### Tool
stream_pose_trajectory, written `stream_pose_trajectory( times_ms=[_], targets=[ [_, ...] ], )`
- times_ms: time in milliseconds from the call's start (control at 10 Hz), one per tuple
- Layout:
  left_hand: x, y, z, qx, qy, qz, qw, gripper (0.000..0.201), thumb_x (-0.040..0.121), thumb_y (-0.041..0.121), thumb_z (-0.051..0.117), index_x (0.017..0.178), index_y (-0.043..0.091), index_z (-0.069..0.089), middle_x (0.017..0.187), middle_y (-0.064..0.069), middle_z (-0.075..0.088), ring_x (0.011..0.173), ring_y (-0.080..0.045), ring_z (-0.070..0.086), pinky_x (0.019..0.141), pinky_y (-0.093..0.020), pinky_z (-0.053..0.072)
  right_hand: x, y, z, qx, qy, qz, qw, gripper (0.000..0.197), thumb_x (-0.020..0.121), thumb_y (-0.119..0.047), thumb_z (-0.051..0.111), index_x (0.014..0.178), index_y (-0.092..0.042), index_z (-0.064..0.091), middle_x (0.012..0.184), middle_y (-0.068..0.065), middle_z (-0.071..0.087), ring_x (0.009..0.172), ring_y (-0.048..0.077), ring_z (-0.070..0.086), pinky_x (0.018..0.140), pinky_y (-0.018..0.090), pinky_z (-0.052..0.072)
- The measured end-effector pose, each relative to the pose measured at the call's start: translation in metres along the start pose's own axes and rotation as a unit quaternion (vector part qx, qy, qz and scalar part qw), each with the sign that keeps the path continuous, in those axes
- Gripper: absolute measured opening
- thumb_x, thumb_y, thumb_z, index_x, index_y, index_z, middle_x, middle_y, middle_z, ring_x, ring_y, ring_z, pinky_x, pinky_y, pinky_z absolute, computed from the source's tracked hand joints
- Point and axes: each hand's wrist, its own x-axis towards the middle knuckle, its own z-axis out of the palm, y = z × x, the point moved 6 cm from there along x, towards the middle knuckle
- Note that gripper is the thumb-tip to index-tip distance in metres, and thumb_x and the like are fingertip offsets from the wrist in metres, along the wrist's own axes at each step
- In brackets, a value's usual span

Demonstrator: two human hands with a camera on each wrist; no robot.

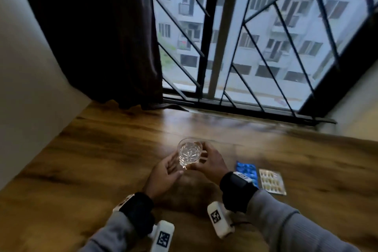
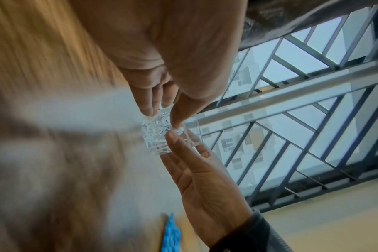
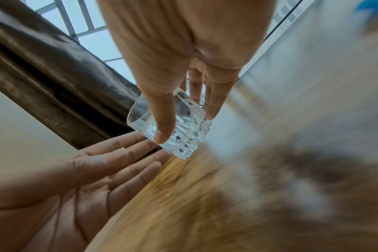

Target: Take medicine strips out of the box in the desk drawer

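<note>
Cut glass, one tumbler (image 1: 189, 153), sits between your two hands over the wooden counter (image 1: 98, 149). Your right hand (image 1: 210, 159) grips it, thumb on the near wall and fingers round the far side, as the right wrist view shows plainly. Your left hand (image 1: 163, 174) lies flat and relaxed, palm turned toward the tumbler, fingertips just beside its base; whether they touch it cannot be told.

Two medicine strips lie flat on the counter to your right, side by side and well apart from the tumbler: one blue strip (image 1: 246, 172), partly hidden by your right wrist, and one silver strip (image 1: 272, 182) with amber capsules in rows. No writing on either can be read.

One dark curtain (image 1: 98, 32) hangs at the left of one barred window (image 1: 255, 37).
</note>
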Motion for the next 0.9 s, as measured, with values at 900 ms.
stream_pose_trajectory(
  times_ms=[900],
  targets=[
    [-0.003,-0.014,0.099,0.029,-0.046,0.009,0.998,0.066,0.083,-0.014,0.06,0.142,0.003,0.035,0.142,-0.013,0.046,0.126,-0.018,0.049,0.096,-0.014,0.046,-0.063,0.054,-0.076,-0.03,0.05,0.047,0.997,0.086,0.057,-0.018,0.091,0.131,-0.019,0.046,0.113,-0.004,0.06,0.104,0.012,0.06,0.095,0.033,0.053]
  ],
)
